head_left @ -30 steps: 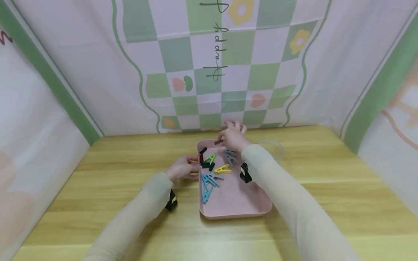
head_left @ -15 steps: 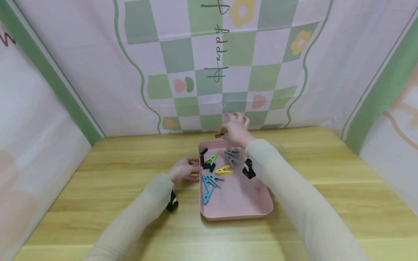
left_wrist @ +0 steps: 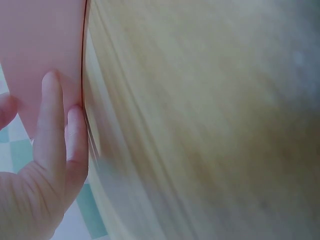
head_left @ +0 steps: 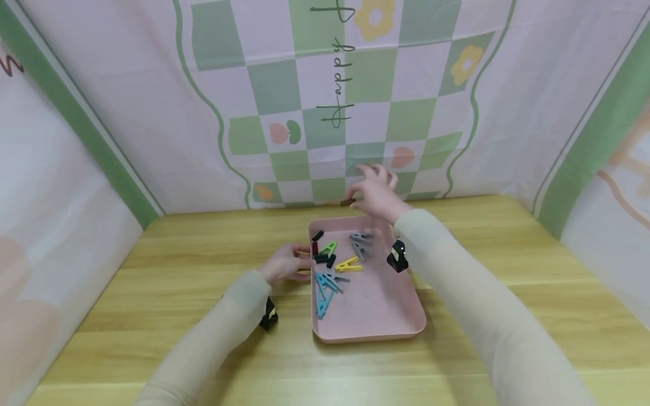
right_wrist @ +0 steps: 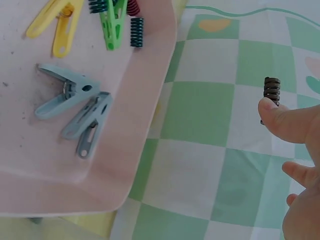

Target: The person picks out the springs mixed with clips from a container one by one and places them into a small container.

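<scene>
Just above frame centre, the right hand (head_left: pixel 377 194) pinches a brown spring (head_left: pixel 347 202) beyond the pink tray (head_left: pixel 376 316); the left hand (head_left: pixel 284 264) rests straight fingers against the tray's side. A loosened fingertip pinch could drop the spring.

printed cloth (head_left: pixel 320 84) round three sides of a wood-grain table (head_left: pixel 213 239) suggests a makeshift booth.

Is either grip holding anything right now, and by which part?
The right grip pinches a dark coil spring toward one end, leaving the other sticking out. The left grip rests straight fingers against the side of the pink tray.
</scene>
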A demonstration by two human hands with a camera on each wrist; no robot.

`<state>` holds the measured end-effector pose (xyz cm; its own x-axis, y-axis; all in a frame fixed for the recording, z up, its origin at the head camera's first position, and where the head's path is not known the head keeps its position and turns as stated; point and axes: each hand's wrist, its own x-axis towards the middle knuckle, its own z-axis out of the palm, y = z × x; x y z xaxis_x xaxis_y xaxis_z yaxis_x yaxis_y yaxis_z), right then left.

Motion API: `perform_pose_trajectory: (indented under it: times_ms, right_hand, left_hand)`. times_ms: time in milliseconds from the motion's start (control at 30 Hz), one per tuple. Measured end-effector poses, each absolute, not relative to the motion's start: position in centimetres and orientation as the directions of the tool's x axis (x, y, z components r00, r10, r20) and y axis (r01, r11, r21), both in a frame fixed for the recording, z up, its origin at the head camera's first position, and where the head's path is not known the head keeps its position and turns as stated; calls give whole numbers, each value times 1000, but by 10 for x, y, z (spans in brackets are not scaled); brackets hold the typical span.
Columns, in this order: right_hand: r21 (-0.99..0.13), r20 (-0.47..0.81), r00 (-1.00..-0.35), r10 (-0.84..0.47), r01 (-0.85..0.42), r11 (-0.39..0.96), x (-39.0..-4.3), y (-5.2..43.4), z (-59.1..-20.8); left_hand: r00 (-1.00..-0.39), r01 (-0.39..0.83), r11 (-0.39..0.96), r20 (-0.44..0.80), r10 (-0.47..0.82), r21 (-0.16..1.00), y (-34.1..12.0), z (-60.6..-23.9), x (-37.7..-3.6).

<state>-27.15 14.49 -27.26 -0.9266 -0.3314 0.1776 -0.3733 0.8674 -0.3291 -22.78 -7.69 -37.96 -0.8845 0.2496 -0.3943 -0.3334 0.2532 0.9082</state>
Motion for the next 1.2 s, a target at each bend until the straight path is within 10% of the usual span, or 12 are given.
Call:
perform_pose_trajectory:
  times_ms: [1200]
  right_hand:
    - [-224,264,-831,-490,-547,807,-230,163,-273]
  left_hand:
    - [-879,-333,250,-395,267,909,-78,-378,-228]
